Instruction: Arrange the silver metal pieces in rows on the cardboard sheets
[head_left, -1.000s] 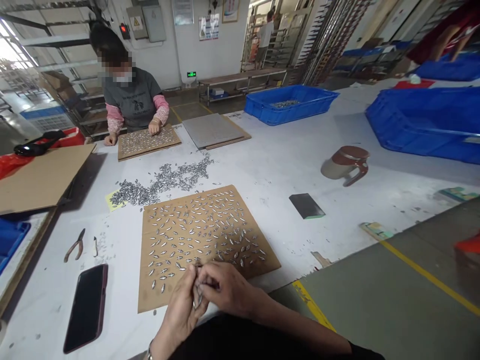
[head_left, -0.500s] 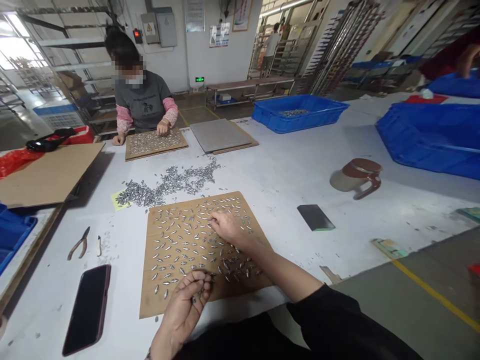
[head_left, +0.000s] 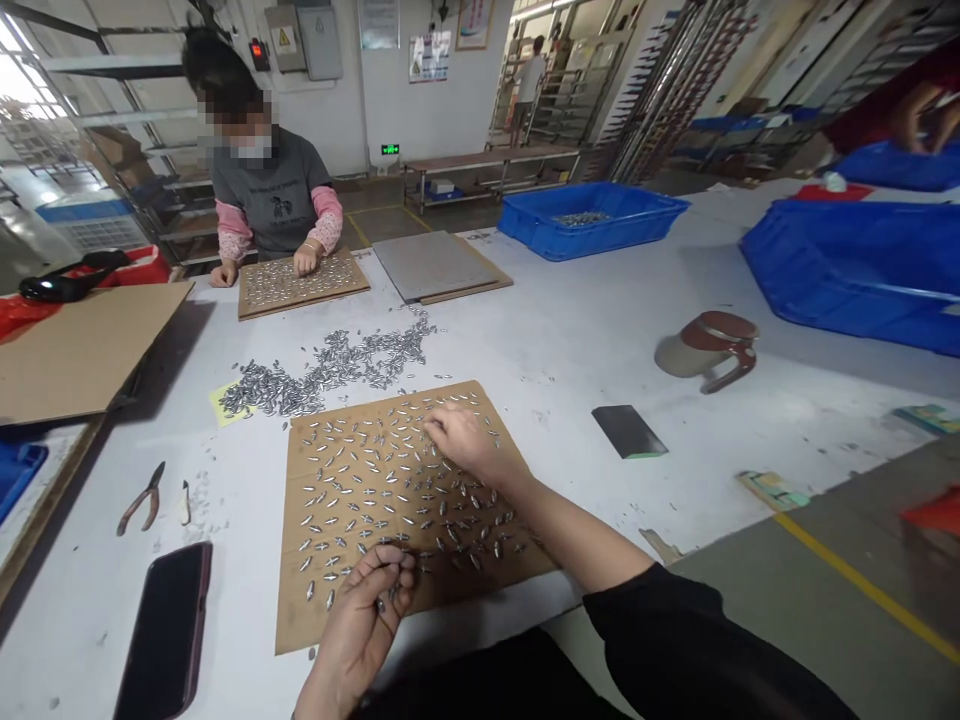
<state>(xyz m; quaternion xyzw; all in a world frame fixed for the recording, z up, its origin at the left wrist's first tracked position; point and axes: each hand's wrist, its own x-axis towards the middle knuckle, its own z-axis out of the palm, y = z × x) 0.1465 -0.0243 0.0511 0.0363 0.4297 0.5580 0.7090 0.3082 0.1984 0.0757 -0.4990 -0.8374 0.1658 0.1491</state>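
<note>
A brown cardboard sheet (head_left: 300, 600) lies in front of me, dotted with small spindle-shaped metal pieces (head_left: 369, 505) set apart in rough rows. My left hand (head_left: 373, 597) hovers at its near edge, fingers curled round a few of the same metal pieces; a dark one peeks out below the fingers. Over the sheet's upper right, my right hand (head_left: 461, 437) has its fingertips pinched together close to the cardboard. What sits between those fingertips is hidden. Beyond the sheet, a loose heap of grey metal pieces (head_left: 277, 388) spreads over the white table, partly on yellow paper.
Pliers (head_left: 142, 498), a small knife-like tool (head_left: 186, 503) and a phone (head_left: 165, 630) lie at left. On the right are a dark block (head_left: 628, 431), a lidded mug (head_left: 705, 345) and blue bins (head_left: 592, 230). Across the table, a co-worker (head_left: 274, 190) handles another filled sheet (head_left: 300, 290).
My right hand has shifted slightly to the right over the sheet. The left hand stays nearly in place, still curled. The whole view has turned a little.
</note>
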